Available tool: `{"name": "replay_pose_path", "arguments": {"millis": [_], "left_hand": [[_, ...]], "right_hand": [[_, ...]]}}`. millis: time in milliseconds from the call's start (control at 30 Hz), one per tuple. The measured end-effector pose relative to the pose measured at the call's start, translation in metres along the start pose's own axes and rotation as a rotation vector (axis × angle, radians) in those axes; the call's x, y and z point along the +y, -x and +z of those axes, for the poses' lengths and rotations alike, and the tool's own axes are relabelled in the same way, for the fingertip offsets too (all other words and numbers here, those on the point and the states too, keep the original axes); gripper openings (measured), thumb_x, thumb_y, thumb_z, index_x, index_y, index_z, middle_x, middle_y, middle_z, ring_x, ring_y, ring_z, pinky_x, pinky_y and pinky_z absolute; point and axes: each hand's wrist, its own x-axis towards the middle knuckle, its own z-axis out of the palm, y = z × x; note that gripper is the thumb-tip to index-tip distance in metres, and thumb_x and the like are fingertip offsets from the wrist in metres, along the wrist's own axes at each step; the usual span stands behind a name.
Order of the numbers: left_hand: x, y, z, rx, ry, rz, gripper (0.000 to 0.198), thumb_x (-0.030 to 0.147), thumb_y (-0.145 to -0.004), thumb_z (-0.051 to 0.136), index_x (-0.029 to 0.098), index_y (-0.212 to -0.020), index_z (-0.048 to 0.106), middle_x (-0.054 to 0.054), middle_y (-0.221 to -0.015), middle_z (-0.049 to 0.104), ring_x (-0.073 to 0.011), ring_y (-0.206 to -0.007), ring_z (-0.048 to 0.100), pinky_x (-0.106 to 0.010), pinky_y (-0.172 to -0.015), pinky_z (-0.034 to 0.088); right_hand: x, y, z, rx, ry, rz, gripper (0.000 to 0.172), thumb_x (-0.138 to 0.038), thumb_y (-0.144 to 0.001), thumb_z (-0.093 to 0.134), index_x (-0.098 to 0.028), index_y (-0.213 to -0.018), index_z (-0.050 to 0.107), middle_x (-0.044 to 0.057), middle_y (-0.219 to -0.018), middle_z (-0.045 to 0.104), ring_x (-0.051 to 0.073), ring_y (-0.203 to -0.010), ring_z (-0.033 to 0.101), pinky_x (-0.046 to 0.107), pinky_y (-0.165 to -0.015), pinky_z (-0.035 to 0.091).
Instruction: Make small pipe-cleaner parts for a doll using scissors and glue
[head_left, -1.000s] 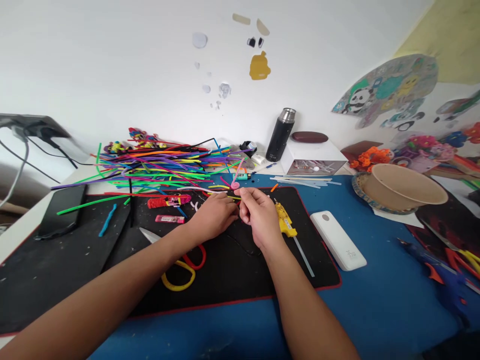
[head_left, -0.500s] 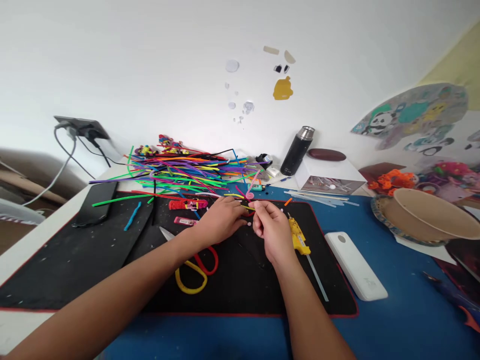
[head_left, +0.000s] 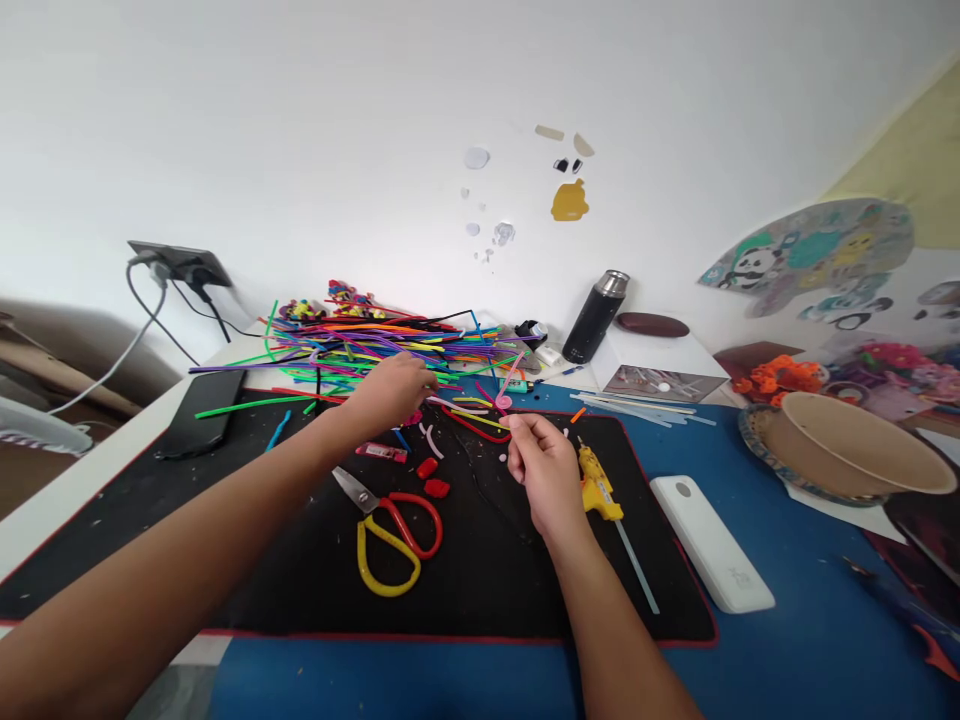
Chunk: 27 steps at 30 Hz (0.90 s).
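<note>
My left hand (head_left: 396, 390) is over the front of the heap of coloured pipe cleaners (head_left: 375, 345); its fingertips point down and away, partly hidden, so a hold cannot be made out. My right hand (head_left: 541, 455) is closed in a pinch above the black mat (head_left: 480, 590), at the end of a thin yellow piece (head_left: 484, 418). A curved red piece (head_left: 474, 432) lies beside it. Behind the right hand stands a pink spiral (head_left: 504, 400). Two small red pieces (head_left: 436, 487) lie on the mat between the hands.
Scissors (head_left: 390, 535) with red and yellow handles lie on the mat. A yellow glue gun (head_left: 598, 487) is right of my right hand, with a white power bank (head_left: 711, 543) beyond. A black flask (head_left: 596, 315) stands at the back. A phone (head_left: 201, 412) lies left.
My left hand has moved away from my right hand, up and left to the pipe cleaners, uncovering the small red pieces. My right hand stays pinched in nearly the same place. The view has shifted slightly.
</note>
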Motion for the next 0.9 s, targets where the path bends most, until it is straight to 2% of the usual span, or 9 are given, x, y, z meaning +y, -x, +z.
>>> {"name": "replay_pose_path", "arguments": {"millis": [100,300,467,633,767,900], "left_hand": [[0.009,-0.011,0.010,-0.075,-0.052,0.053,0.025,0.019,-0.092,0.057,0.020,-0.095,0.082,-0.013,-0.092,0.075,-0.0285,-0.093,0.067,-0.038,-0.086,0.049],[0.012,-0.016,0.024,-0.093,-0.038,0.082,0.020,0.016,-0.090,0.060,0.021,-0.089,0.080,-0.010,-0.089,0.073,-0.0268,-0.092,0.067,-0.035,-0.082,0.049],[0.015,-0.016,0.023,-0.076,-0.030,0.081,0.020,0.017,-0.092,0.059,0.017,-0.087,0.078,-0.012,-0.090,0.073,-0.0280,-0.091,0.067,-0.037,-0.083,0.050],[0.012,-0.008,0.001,0.042,0.044,0.052,0.019,0.023,-0.096,0.057,0.017,-0.094,0.075,-0.012,-0.094,0.074,-0.0289,-0.096,0.066,-0.040,-0.089,0.049],[-0.001,0.017,-0.025,0.196,0.181,-0.017,0.022,0.032,-0.099,0.056,0.019,-0.092,0.073,-0.011,-0.095,0.076,-0.0287,-0.096,0.066,-0.042,-0.090,0.050],[-0.012,0.048,-0.047,0.283,0.302,-0.148,0.027,0.041,-0.098,0.055,0.021,-0.091,0.071,-0.008,-0.096,0.076,-0.0262,-0.095,0.067,-0.038,-0.089,0.051]], "right_hand": [[0.001,0.000,0.000,0.001,0.035,-0.003,0.039,-0.056,-0.088,0.072,-0.017,-0.090,0.073,-0.008,-0.050,0.046,0.009,-0.044,0.036,0.022,-0.044,0.027],[0.004,0.001,0.002,-0.023,0.116,0.006,0.039,-0.056,-0.091,0.069,-0.017,-0.091,0.071,-0.007,-0.052,0.047,0.010,-0.044,0.039,0.022,-0.044,0.028],[0.009,0.009,0.007,-0.191,0.285,-0.056,0.035,-0.052,-0.096,0.064,-0.019,-0.095,0.073,-0.005,-0.059,0.053,0.013,-0.051,0.047,0.025,-0.050,0.034],[0.010,0.025,0.019,-0.445,0.650,-0.195,0.026,-0.045,-0.098,0.068,-0.025,-0.111,0.078,-0.003,-0.073,0.066,0.014,-0.063,0.058,0.026,-0.063,0.040],[0.008,0.037,0.031,-0.640,0.869,-0.295,0.038,-0.047,-0.095,0.073,-0.024,-0.126,0.074,0.001,-0.086,0.074,0.018,-0.079,0.066,0.029,-0.075,0.046],[0.009,0.049,0.044,-0.732,1.131,-0.415,0.052,-0.050,-0.091,0.078,-0.021,-0.133,0.068,0.008,-0.105,0.075,0.027,-0.100,0.067,0.035,-0.083,0.051]]}}
